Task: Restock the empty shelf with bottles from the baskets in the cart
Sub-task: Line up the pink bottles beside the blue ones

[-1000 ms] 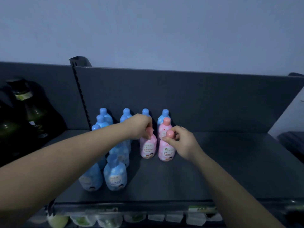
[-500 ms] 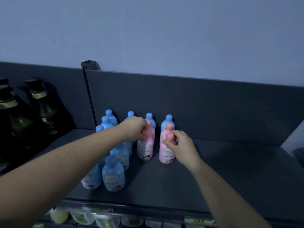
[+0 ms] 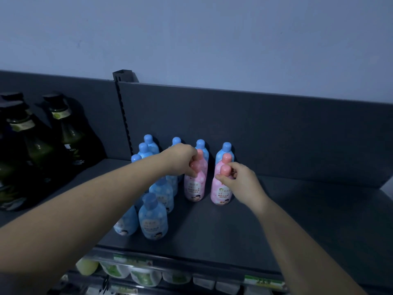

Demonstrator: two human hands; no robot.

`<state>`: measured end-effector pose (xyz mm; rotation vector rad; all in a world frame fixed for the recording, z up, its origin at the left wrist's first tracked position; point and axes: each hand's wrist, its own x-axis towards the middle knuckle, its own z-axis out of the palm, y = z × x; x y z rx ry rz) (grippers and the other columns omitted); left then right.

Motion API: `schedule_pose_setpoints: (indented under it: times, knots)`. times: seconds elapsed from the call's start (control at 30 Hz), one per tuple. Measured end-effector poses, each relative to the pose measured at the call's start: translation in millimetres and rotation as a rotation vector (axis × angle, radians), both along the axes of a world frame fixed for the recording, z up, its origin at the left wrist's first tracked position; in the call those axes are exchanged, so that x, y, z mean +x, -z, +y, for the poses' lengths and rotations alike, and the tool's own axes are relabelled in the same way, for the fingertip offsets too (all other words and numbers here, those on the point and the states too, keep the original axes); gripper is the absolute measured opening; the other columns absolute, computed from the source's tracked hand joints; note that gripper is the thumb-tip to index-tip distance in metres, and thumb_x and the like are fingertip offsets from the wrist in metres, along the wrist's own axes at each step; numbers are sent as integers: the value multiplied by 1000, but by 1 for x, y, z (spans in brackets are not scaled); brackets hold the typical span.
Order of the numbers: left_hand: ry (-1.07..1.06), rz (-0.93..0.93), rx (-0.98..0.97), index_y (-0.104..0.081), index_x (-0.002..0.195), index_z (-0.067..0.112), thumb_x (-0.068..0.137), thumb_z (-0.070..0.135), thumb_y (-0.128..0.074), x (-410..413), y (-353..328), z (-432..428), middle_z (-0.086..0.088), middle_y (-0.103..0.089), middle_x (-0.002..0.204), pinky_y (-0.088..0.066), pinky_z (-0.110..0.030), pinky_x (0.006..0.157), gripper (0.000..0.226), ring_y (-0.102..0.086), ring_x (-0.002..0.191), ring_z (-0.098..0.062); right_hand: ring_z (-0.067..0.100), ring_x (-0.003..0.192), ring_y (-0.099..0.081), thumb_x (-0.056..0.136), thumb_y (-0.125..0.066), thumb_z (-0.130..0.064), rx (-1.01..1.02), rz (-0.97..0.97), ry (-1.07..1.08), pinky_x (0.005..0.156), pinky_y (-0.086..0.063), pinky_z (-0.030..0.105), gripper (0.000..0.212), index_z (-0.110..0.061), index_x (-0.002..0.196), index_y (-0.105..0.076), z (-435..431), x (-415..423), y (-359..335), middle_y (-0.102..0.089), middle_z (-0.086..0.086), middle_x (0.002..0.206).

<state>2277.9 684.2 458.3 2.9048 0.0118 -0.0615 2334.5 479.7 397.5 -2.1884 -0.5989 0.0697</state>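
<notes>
Pink plastic bottle on the dark grey shelf, cap clasped in the left grip; to its right, the right grip pinches a second pink bottle by the neck

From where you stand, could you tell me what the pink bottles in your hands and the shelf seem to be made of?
The pink bottles: likely plastic, smooth with a faint sheen, printed labels and rounded moulded caps. The shelf: probably painted metal, matte dark grey; the slotted upright behind suggests steel racking, though dim light leaves it open.
</notes>
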Motion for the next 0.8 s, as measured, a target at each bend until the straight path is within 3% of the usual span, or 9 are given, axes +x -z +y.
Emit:
schedule_pose_setpoints:
  times: [0.1, 0.3, 0.43, 0.57, 0.63, 0.7, 0.8]
  knots:
    - [12, 8, 22, -58, 89, 13, 81, 29, -74, 1, 0, 0, -3, -63, 86, -48, -34, 71, 25, -57, 77, -18, 2, 72, -51, 85, -74, -28, -7, 20, -9, 63, -36, 16, 20, -18, 98, -64, 0, 1, -3, -53, -14, 76]
    - [43, 19, 55, -53, 86, 16, 82, 30, -72, 4, 0, 1, 2, -55, 78, -42, -30, 64, 24, -48, 68, -12, 1, 64, -47, 84, -75, -29, -42, 35, -3, 57, -32, 16, 20, -24, 85, -56, 0, 3, -7, -48, -15, 68]
    - [36, 13, 69, -51, 84, 16, 84, 29, -69, 3, 0, -1, 4, -51, 74, -40, -29, 63, 23, -44, 64, -9, 1, 68, -51, 84, -75, -31, -64, 52, -6, 58, -34, 17, 16, -24, 86, -60, 0, 2, -11, -53, -13, 72]
    - [8, 32, 83, -49, 85, 20, 86, 30, -65, 3, 2, -4, 3, -53, 80, -44, -34, 73, 19, -50, 77, -18, 5, 76, -57, 85, -71, -33, -148, 72, -46, 59, -37, 19, 16, -22, 88, -60, 0, 3, -20, -60, -7, 85]
    - [-5, 38, 51, -57, 97, 22, 87, 28, -68, 2, 1, -7, 3, -59, 93, -46, -32, 80, 16, -53, 88, -18, 8, 78, -58, 85, -70, -36, -223, 42, -67, 59, -39, 21, 21, -18, 90, -60, 1, 2, -27, -62, -3, 88]
    - [-14, 48, 62, -61, 115, 17, 86, 25, -70, 0, -2, -10, -2, -63, 108, -49, -32, 87, 31, -55, 94, -17, 13, 76, -58, 84, -68, -38, -275, 23, -72, 58, -39, 24, 23, -18, 86, -58, 0, 2, -34, -61, -2, 85]
    - [-48, 32, 72, -59, 124, 18, 86, 26, -70, -5, -6, -19, -1, -62, 113, -49, -32, 91, 40, -57, 99, -17, 19, 74, -57, 83, -63, -35, -289, -9, -80, 61, -43, 31, 19, -20, 75, -54, -2, 1, -44, -61, -2, 77]
